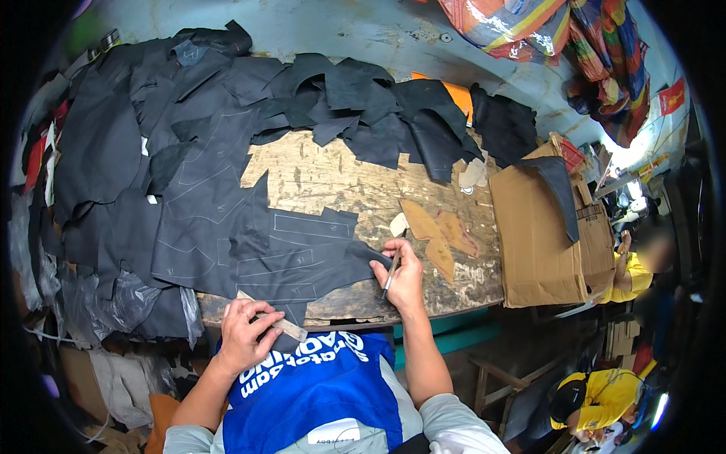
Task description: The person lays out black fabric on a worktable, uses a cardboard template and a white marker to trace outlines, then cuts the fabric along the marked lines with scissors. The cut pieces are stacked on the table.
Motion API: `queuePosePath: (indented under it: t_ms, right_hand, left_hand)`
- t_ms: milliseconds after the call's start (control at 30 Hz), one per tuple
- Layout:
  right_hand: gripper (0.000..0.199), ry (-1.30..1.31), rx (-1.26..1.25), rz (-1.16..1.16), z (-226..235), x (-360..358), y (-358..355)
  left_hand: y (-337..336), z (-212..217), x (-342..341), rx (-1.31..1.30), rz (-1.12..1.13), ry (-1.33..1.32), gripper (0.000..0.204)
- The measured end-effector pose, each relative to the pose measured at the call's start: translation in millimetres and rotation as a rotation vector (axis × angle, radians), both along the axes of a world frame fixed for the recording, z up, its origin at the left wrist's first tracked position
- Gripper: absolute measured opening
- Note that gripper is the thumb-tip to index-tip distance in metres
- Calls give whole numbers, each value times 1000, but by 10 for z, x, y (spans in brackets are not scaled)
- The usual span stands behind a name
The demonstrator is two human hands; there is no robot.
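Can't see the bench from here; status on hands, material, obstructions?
Left hand grips pale strip; right hand holds pen. Dark sheet lies on table, marked with pale outlines. Brown pieces just beyond right hand, off the sheet.

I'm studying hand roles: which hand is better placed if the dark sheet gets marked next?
Probably the right hand: it already holds the pen, beside the sheet's right end. The left hand is occupied with the pale strip.

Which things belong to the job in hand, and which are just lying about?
In the job:
pale strip, in left hand
pen, in right hand
dark sheet with pale outlines

Likely just lying about:
cardboard box
orange sheet
striped bag
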State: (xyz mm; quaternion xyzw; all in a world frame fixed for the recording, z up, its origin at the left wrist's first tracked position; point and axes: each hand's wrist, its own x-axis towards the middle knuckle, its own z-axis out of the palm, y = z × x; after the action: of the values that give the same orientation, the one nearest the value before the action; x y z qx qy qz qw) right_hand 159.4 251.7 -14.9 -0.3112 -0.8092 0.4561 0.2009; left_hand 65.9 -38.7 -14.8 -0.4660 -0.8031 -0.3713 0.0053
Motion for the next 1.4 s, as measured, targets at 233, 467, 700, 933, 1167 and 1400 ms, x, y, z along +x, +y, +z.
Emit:
queuePosePath:
  t_ms: [233, 467, 700, 933, 1167, 1400]
  right_hand:
    - [45, 407, -551, 42, -20, -97, 55]
    - [28, 518, -146, 64, 491, -102, 269]
    - [28, 558, 141, 24, 946, -143, 710]
    - [29, 415, 361, 132, 1567, -7, 1073]
    - [33, 230, 445, -35, 1469, 48, 1382]
    - [33, 441, 314, 141, 2062, 108, 1356]
  left_hand:
    - [19, 18, 10, -7, 25, -31, 25]
    - [14, -28, -2, 42, 29, -13, 22]
    - [109, 87, -78, -97, 90, 26, 24]
    - [292, 119, -385, -137, 43, -105, 41]
    - [253, 165, -364, 140, -44, -88, 38]
    - [228, 51, 97, -204, -244, -77, 41]
